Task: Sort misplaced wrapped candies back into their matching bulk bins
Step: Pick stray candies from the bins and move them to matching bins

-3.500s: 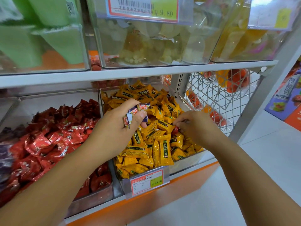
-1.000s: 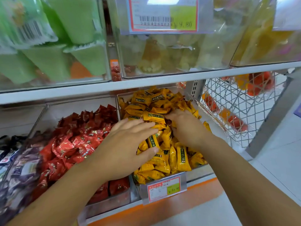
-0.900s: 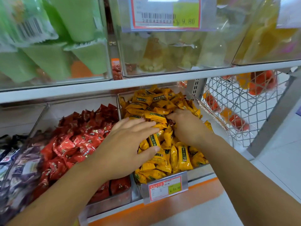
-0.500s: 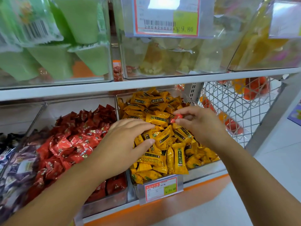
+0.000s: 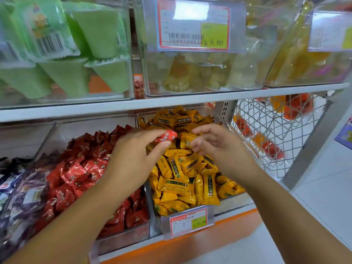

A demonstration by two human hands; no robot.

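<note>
My left hand [image 5: 133, 159] pinches a small red wrapped candy [image 5: 166, 136] between thumb and fingertips, above the pile of yellow wrapped candies [image 5: 182, 168] in the right-hand clear bin [image 5: 236, 201]. My right hand [image 5: 215, 147] hovers just right of it over the same pile, fingers loosely curled and holding nothing. To the left, the neighbouring bin [image 5: 122, 239] is full of red wrapped candies [image 5: 80, 174].
A bin of dark purple and blue wrapped candies [image 5: 17, 197] sits at far left. The shelf edge [image 5: 171, 101] above carries clear bins of green and pale jelly cups. A white wire basket [image 5: 276, 134] stands right of the yellow bin. Price tags [image 5: 188, 221] hang in front.
My right hand picked a red candy out of the yellow pile and passed it over; my left hand now pinches it, and my right hand has let go.
</note>
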